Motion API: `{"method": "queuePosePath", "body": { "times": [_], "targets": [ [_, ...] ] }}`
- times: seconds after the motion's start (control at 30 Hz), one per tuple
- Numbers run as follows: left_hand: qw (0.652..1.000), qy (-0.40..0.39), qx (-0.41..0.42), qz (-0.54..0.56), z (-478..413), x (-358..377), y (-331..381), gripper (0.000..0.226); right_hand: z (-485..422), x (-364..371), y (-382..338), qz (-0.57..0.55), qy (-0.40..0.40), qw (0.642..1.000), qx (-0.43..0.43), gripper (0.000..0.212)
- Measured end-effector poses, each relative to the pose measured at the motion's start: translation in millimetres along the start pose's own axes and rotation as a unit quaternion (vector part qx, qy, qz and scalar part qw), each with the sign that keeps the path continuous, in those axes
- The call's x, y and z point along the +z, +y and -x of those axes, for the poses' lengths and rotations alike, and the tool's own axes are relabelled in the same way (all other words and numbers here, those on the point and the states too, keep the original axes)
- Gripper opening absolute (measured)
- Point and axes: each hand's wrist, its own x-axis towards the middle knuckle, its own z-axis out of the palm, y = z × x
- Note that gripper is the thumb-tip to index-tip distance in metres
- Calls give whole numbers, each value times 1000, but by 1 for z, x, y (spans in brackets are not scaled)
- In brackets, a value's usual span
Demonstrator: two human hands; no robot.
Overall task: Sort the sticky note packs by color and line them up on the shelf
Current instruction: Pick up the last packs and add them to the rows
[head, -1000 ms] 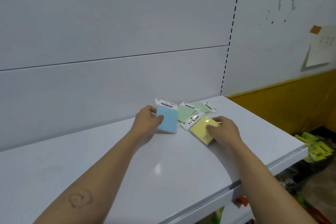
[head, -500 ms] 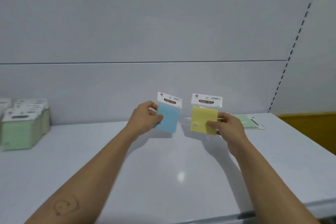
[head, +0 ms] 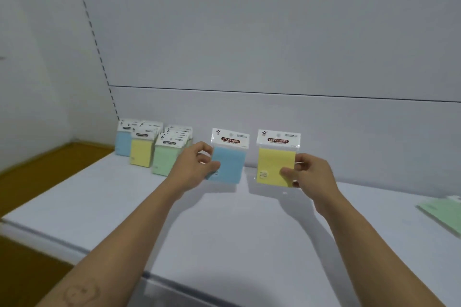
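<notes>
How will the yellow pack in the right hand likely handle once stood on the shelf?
Probably light: the right hand pinches the yellow pack by one edge. Likely stiff, since it hangs flat. Stood on its thin edge, it may tip unless leaned against the yellow row.

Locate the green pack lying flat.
Head view: the green pack lies flat on the shelf at the frame's far right, beyond the right hand holding the yellow pack.

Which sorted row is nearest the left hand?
The green row, rightmost of three, right beside the left hand; the yellow row and blue row stand farther left.
</notes>
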Motion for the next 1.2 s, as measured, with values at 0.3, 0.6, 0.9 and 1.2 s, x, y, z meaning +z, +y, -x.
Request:
{"method": "queuePosePath", "body": {
  "times": [0.3, 0.6, 0.9, 1.2],
  "targets": [
    [997, 69, -20, 2, -5, -86, -47, 22, -14, 90, -20, 11, -42, 999, -24, 19],
    [997, 60, -25, 30, -49, -188, -111, 20, -27, 212, -38, 46, -32, 998, -22, 17],
    [995, 71, -51, 55, -105, -285, -189, 20, -37, 336, -42, 94, -8, 995, -23, 13],
    [994, 70, -83, 11, -153, -301, -227, 17, -41, 418, -34, 192, 26, 980, -35, 16]
  ]
}}
